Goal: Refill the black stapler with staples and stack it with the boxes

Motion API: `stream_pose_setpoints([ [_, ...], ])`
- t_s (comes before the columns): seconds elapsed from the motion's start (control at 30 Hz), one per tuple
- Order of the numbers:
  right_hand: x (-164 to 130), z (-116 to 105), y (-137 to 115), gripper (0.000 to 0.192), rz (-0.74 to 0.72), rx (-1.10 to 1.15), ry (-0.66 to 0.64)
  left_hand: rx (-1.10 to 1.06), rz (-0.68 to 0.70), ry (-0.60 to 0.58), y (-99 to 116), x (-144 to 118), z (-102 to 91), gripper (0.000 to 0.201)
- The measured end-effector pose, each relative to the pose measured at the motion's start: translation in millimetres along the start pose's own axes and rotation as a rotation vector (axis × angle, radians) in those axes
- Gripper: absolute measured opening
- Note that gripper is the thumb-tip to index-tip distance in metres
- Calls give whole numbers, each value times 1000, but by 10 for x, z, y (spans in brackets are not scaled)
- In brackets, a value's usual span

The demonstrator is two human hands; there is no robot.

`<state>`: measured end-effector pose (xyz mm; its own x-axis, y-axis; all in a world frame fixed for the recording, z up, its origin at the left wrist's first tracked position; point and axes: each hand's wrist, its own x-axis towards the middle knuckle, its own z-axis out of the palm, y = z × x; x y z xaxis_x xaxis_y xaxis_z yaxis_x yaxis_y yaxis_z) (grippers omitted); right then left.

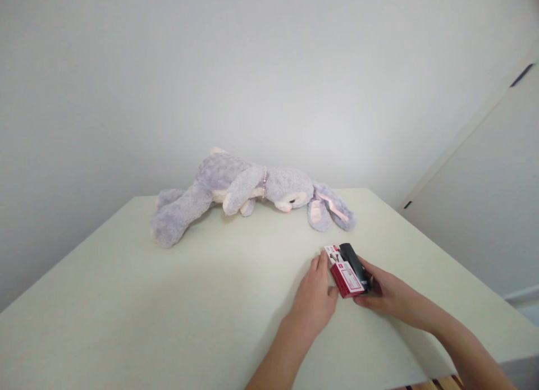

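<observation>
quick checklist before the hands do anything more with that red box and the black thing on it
1. Left hand touching the small red and white cardboard box: ok.
2. Right hand at the box's other side: ok.
3. Black plastic stapler-like object on the box: ok; what it is, cannot tell.
4. Box resting on the pale cream table: cannot tell.
5. Grey plush rabbit lying apart from the box: ok.

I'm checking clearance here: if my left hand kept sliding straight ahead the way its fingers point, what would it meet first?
The left hand already touches the red box. Its fingers point up-table; beyond lies bare table, then probably the plush rabbit near its ear, though depth is unclear.
</observation>
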<state>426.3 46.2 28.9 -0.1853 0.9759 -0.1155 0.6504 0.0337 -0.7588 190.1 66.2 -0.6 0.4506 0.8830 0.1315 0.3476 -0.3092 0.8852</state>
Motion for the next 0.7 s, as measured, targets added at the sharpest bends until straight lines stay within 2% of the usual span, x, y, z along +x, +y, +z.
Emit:
stream_pose_setpoints([
  [0.07,-154,-16,58,96,57,-121,150,-31,-21,-15,33,-242,-76,87],
  [0.13,-345,21,33,96,90,-153,301,-39,-50,-30,16,-530,-214,84],
  [0.23,-561,290,-266,62,90,8,432,126,-71,18,-121,-927,-526,73],
  [0.27,-587,443,-428,49,86,52,427,197,-74,46,-189,-1033,-646,66],
  [0.33,-553,809,-784,31,28,95,258,343,-73,102,-333,-1202,-880,55],
  [0.4,-428,1184,-1095,27,-113,88,130,484,-71,157,-460,-1320,-1070,49],
  [0.47,-257,1494,-1280,22,-238,67,91,604,-76,209,-544,-1398,-1185,47],
  [0.53,-89,1707,-1321,20,-307,15,111,688,-76,228,-578,-1439,-1225,50],
  [0.7,159,1915,-1150,54,-346,-251,114,776,-42,171,-528,-1422,-1183,58],
])
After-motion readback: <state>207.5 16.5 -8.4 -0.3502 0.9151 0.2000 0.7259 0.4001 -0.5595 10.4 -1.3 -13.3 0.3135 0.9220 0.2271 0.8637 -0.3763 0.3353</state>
